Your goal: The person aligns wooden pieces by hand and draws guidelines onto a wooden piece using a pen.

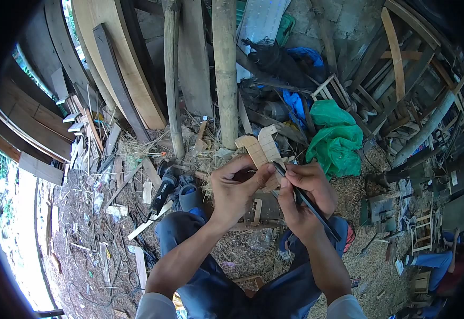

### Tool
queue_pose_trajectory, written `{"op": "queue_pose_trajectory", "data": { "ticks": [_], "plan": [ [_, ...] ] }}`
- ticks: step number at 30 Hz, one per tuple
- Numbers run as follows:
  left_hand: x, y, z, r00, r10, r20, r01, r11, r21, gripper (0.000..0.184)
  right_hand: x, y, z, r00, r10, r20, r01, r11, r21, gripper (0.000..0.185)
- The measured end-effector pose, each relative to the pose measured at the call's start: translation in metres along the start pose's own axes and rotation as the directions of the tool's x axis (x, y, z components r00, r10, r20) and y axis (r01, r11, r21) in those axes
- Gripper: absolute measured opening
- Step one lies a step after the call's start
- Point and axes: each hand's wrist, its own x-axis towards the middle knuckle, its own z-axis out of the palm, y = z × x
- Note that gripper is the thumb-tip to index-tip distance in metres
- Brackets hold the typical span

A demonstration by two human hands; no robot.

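Two light, hook-ended wooden pieces (258, 149) with pencil-like lines stand side by side in front of me, above my lap. My left hand (237, 189) is closed around their lower part, its thumb pressed on the wood. In my right hand (309, 194) is a long dark bar-like tool (317, 212), whose upper end touches or nearly touches the wood by my left thumb. The tool slants down toward my right knee. A smaller hooked wooden piece (257, 211) lies below my hands, between my knees.
A black power tool (163, 191) and a grey sandal (190, 198) lie left of my hands. Green plastic (335, 138) is at the right, near bamboo poles (225, 74) and leaning planks (131, 64). Scraps and shavings cover the ground. Another person's leg (431, 261) shows far right.
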Motion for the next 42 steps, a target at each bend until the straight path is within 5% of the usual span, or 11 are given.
{"op": "queue_pose_trajectory", "data": {
  "ticks": [42],
  "plan": [
    [-0.0021, 0.0016, 0.0004, 0.996, 0.089, 0.028, -0.09, 0.996, 0.023, 0.012, 0.0014, -0.0054, 0.0005, 1.0, -0.012, -0.005, 0.012, 1.0, -0.028, 0.018]
  ]
}}
